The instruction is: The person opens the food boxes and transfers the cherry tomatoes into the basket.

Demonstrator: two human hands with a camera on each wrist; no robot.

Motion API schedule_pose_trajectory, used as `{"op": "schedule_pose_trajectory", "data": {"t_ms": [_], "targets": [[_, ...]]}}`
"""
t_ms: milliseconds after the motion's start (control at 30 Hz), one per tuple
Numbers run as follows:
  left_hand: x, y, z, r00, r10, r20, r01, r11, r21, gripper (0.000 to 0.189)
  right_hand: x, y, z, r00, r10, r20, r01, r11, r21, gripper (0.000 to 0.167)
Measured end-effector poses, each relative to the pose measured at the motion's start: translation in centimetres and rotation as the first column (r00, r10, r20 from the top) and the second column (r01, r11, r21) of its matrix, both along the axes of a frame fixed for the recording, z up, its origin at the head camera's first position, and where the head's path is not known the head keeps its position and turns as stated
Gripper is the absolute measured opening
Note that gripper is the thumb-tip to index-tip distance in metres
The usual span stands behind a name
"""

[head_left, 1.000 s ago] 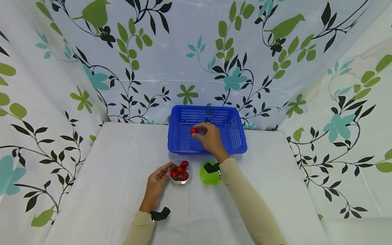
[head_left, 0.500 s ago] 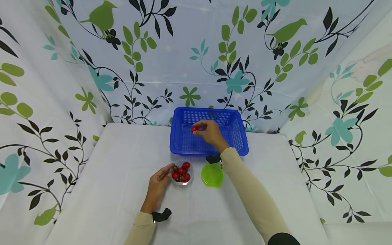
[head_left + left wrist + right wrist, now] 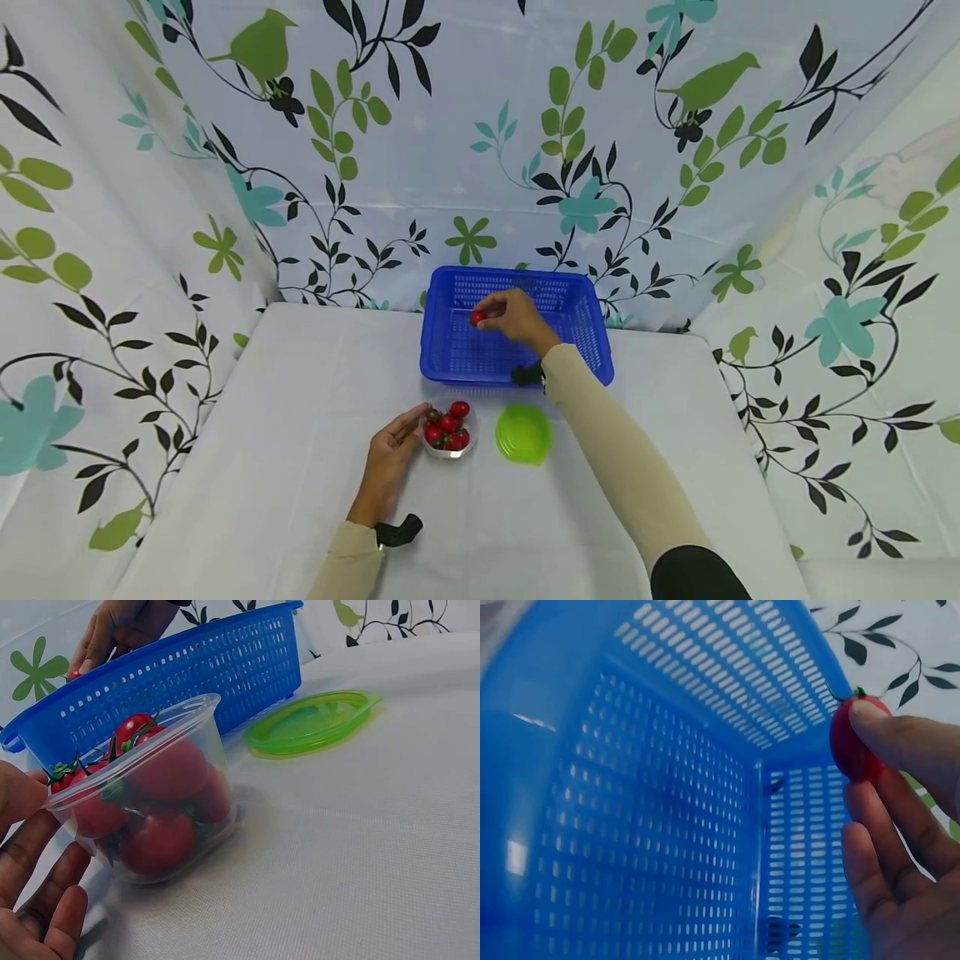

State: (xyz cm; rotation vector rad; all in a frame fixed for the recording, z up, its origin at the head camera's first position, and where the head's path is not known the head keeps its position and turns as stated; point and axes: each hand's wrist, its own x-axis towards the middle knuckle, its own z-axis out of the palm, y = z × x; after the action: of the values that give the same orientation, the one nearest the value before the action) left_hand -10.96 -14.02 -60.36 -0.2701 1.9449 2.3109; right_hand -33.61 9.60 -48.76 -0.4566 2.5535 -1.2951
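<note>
My right hand (image 3: pixel 517 317) pinches a red cherry tomato (image 3: pixel 853 740) between thumb and fingers, over the blue slotted basket (image 3: pixel 468 367). A green stem shows at the tomato's top. At the near side stands a small clear plastic container (image 3: pixel 217 765) with several red tomatoes (image 3: pixel 161 840) in it, some with green stems. My left hand (image 3: pixel 390 458) holds this container at its left side, thumb at the rim (image 3: pixel 56 802) and lower fingers loosely bent against or near its wall. Inside the basket, the right wrist view shows bare slotted floor and walls.
A translucent green lid (image 3: pixel 523 433) lies on the white-covered table (image 3: pixel 330 367), right of the container and in front of the basket. Behind the basket hangs a white curtain (image 3: pixel 442 150) printed with leaves and birds. More printed cloth encloses both sides.
The head view has shifted slightly. My right hand has stayed over the basket with the tomato, its wrist now farther over the basket and off the lid. My left hand has kept its place.
</note>
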Motion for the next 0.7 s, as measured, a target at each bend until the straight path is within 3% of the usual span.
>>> {"op": "schedule_pose_trajectory", "data": {"t_ms": [367, 700], "targets": [[0.0, -0.2, 0.0, 1.0, 0.0, 0.003, 0.0, 1.0, -0.006, 0.041, -2.2, 0.1, -1.1, 0.995, 0.056, 0.084, -0.06, 0.997, 0.042, 0.025], [0.1, -0.2, -0.2, 1.0, -0.004, 0.02, 0.004, 1.0, -0.003, 0.042, -2.7, 0.2, -2.4, 0.988, 0.065, 0.143, -0.075, 0.995, 0.065, 0.027]]}}
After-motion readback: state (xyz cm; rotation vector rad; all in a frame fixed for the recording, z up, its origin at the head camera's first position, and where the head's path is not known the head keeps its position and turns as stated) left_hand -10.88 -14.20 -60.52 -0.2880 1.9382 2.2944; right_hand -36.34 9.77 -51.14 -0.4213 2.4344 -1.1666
